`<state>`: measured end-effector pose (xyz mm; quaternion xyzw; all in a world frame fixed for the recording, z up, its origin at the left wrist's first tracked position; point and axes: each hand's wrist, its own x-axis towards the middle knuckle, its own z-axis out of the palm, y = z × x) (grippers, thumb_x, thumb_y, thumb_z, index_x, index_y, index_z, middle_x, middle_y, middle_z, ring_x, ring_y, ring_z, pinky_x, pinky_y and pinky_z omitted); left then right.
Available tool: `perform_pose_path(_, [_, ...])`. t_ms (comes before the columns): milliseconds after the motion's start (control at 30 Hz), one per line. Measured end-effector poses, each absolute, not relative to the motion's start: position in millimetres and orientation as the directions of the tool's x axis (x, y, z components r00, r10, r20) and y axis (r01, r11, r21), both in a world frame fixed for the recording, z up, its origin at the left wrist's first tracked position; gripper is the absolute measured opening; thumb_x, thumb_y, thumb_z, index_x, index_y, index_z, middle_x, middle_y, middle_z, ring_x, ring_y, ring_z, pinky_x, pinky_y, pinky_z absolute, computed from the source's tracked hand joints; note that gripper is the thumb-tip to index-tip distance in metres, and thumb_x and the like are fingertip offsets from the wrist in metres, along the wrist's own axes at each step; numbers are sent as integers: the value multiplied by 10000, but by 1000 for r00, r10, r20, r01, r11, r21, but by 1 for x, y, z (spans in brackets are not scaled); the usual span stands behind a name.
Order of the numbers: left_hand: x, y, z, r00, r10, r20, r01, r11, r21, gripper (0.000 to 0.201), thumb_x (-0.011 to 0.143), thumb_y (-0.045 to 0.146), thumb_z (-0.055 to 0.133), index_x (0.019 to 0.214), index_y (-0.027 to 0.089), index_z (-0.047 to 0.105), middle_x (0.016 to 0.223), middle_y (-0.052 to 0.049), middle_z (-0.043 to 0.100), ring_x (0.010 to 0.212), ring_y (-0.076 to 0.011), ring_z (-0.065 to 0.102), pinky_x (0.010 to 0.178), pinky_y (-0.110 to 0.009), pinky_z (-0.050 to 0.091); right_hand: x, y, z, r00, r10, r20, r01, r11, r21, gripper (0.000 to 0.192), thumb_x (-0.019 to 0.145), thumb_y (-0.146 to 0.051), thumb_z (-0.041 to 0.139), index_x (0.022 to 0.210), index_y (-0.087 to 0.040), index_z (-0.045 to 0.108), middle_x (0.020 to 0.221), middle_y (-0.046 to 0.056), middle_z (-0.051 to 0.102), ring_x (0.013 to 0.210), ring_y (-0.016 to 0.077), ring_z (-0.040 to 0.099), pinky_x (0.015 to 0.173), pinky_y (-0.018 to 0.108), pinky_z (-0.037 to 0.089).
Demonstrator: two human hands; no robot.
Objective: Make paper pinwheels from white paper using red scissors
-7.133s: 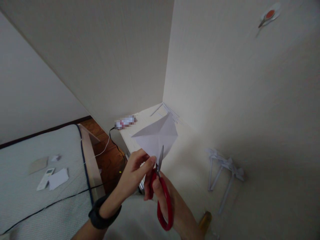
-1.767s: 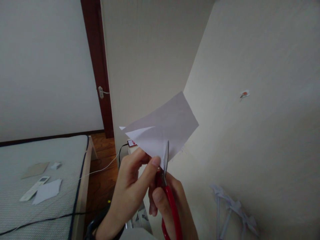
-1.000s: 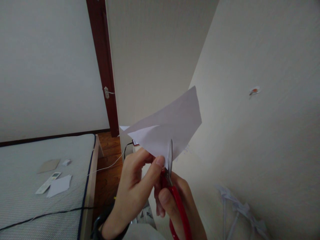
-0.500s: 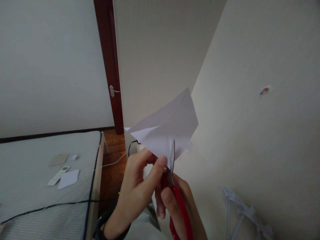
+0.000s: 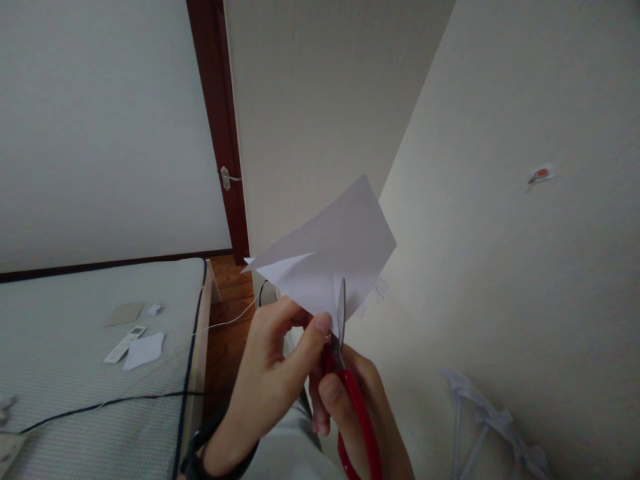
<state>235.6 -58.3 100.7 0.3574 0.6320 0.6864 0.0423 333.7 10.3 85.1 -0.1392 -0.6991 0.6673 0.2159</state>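
Observation:
My left hand (image 5: 273, 373) pinches the lower corner of a folded white sheet of paper (image 5: 335, 250) held up in front of me. My right hand (image 5: 357, 417) grips red-handled scissors (image 5: 350, 400), whose blade points up into the paper's bottom edge beside my left thumb. A dark band sits on my left wrist (image 5: 200, 447).
A bed with a pale mattress (image 5: 75, 400) lies at the left, with a remote (image 5: 125, 343), paper scraps (image 5: 145, 350) and a black cable (image 5: 100, 403) on it. A dark red door frame (image 5: 217, 120) stands behind. Rolled paper sticks (image 5: 480, 420) lie on the pale desk (image 5: 415, 380) at lower right.
Since seven seconds ago the paper and scissors came up higher in my view and my head lifted. Over the last second the paper turned slightly; the blade stays in its edge.

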Motion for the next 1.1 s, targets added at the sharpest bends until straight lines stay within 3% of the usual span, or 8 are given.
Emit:
perform_pose_path(100, [236,-56,100,-774,480,413,329,-253,910,145,821,219,609,683,200,651,649,17,575,524,-100,479,416,-185,355,335,13,87,-881,464,91,-86,33,-996,572,715,-767,551,758,-196,568,588,-27,437,513,120,392,451,250,334])
perform_pose_path(233, [236,-53,98,-734,569,370,140,-407,903,158,856,251,585,733,237,684,600,41,552,484,-85,462,417,-165,380,339,14,88,-900,432,51,-55,4,-998,575,716,-776,543,740,-201,564,595,-26,431,527,124,392,459,249,329])
perform_pose_path(333, [236,-52,96,-728,601,330,56,-428,902,149,860,276,598,744,247,689,591,47,560,462,-78,458,406,-155,386,341,15,87,-894,447,39,-39,9,-999,564,743,-750,542,816,-195,613,607,-23,450,530,127,407,473,252,341])
perform_pose_path(467, [237,-50,94,-796,514,320,129,-372,919,169,849,262,625,692,219,672,582,37,579,498,-84,514,440,-153,416,338,17,85,-899,439,-3,5,3,-1000,617,725,-769,533,883,-182,636,630,-18,457,534,130,415,480,257,358])
perform_pose_path(633, [239,-49,92,-814,493,308,163,-314,935,245,862,233,611,619,201,614,483,59,488,419,-79,475,415,-176,400,339,19,82,-888,458,-45,44,-12,-999,564,719,-753,555,815,-198,587,628,-17,475,545,136,440,489,258,372])
perform_pose_path(833, [239,-51,93,-822,450,350,238,-286,928,244,866,243,608,625,207,602,483,61,480,382,-76,423,391,-192,369,339,21,88,-914,406,3,-3,1,-1000,516,735,-737,550,717,-221,533,554,-46,426,493,120,409,472,250,354])
perform_pose_path(1100, [234,-50,101,-729,508,458,408,-215,887,284,862,175,549,581,209,533,473,76,437,396,-71,385,435,-200,361,333,16,78,-918,394,55,-94,-82,-992,530,783,-721,514,661,-206,484,501,-51,408,450,96,376,439,234,316])
